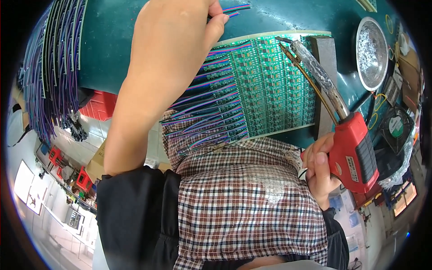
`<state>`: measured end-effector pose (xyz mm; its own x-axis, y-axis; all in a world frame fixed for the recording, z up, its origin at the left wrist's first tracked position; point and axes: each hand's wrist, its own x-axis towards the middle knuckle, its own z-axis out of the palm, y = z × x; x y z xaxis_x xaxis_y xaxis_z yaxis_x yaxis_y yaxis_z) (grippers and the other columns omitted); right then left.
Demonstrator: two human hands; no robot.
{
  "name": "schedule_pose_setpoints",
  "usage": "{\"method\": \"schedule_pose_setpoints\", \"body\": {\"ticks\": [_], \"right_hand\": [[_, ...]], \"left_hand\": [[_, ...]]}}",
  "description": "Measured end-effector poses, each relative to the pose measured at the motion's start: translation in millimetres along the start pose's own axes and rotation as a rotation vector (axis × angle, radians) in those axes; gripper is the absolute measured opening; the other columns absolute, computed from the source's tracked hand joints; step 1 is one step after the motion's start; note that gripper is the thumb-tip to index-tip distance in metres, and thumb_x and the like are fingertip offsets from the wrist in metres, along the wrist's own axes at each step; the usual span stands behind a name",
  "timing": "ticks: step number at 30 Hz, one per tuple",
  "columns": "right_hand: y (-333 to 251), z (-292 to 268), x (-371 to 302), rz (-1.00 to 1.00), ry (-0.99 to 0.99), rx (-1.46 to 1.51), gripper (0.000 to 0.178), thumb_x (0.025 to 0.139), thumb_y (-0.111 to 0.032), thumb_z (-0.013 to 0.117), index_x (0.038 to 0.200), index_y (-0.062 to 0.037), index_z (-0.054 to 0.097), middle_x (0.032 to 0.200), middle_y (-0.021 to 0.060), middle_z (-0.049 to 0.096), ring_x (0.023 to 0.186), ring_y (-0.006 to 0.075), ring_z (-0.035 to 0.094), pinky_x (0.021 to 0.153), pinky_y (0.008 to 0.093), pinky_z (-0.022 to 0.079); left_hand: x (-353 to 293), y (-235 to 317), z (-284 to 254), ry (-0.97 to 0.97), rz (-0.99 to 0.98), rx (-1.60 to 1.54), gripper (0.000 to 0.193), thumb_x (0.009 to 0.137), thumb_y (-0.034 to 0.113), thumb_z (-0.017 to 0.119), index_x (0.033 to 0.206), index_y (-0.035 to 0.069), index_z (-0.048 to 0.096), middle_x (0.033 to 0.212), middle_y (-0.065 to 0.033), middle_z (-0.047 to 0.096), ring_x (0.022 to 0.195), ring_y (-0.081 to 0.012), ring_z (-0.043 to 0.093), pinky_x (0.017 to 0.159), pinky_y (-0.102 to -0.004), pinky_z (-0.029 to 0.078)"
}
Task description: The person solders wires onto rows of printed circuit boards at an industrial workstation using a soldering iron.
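A green circuit board panel (276, 85) lies on the teal table (108, 40) in front of me, its near edge at my checked apron (252, 193). Along its left part, rows of thin coloured wires (211, 96) run off to the left. Beyond the panel's far left corner, my left hand (180, 31) is closed with a short bunch of coloured wires (238, 9) at its fingertips. My right hand (319, 168) grips the handle of a red soldering gun (355, 153). Its iron and thin brass feed tube point up and left, tips over the panel's far right part.
A dark metal bar (325, 67) rests along the panel's right edge. Farther right stand a metal bowl (373, 83) with silvery scraps and a small black fan (398, 126). At the left, wired boards (49, 58) hang wires over the table edge, near a red plastic container (98, 105).
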<state>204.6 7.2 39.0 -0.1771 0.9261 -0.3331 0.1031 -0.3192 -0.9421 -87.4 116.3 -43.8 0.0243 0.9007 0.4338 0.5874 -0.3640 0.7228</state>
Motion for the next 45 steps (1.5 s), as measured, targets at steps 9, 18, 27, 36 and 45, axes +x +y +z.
{"method": "schedule_pose_setpoints", "body": {"ticks": [9,18,27,36,45], "right_hand": [[2,-4,-2,-0.011,0.062,0.017,0.017,0.095,-0.012,0.060,0.096,-0.0010,0.048,0.077,0.0066,0.050,0.045,0.0070,0.038,0.047,0.0246,0.037],[0,0,-2,0.026,0.088,-0.008,0.018,0.095,-0.013,0.061,0.094,-0.0015,0.048,0.074,0.0060,0.048,0.045,0.0079,0.039,0.048,0.0252,0.038],[1,-5,-4,0.023,0.045,-0.041,0.020,0.094,-0.014,0.064,0.096,-0.0004,0.049,0.073,0.0061,0.049,0.045,0.0081,0.039,0.047,0.0252,0.039],[10,-20,-9,-0.004,-0.070,-0.237,0.026,0.092,-0.011,0.066,0.108,0.0037,0.052,0.071,0.0052,0.051,0.047,0.0077,0.040,0.048,0.0247,0.038],[10,-17,-8,0.045,-0.059,-0.251,0.028,0.091,-0.003,0.063,0.116,0.0039,0.053,0.073,0.0061,0.052,0.048,0.0082,0.042,0.048,0.0251,0.039]], "left_hand": [[25,81,-28,-0.123,-0.703,0.272,0.017,0.080,0.001,0.074,0.087,0.000,0.060,0.081,-0.0125,0.058,0.077,-0.0269,0.060,0.072,-0.0361,0.049],[-16,76,-21,-0.285,-0.531,0.031,0.008,0.093,0.003,0.071,0.097,-0.002,0.067,0.081,-0.0014,0.068,0.071,-0.0049,0.062,0.065,-0.0188,0.048],[-27,72,-6,-0.223,-0.454,0.121,0.012,0.089,0.010,0.075,0.090,0.000,0.067,0.076,-0.0020,0.067,0.067,-0.0082,0.059,0.062,-0.0241,0.047],[-22,76,-3,-0.264,-0.459,0.288,0.019,0.088,0.018,0.078,0.084,0.002,0.069,0.070,-0.0037,0.065,0.064,-0.0114,0.060,0.060,-0.0267,0.047],[-24,75,1,-0.214,-0.485,0.284,0.021,0.089,0.019,0.076,0.080,0.002,0.069,0.068,-0.0026,0.065,0.060,-0.0099,0.059,0.057,-0.0265,0.046]]}}
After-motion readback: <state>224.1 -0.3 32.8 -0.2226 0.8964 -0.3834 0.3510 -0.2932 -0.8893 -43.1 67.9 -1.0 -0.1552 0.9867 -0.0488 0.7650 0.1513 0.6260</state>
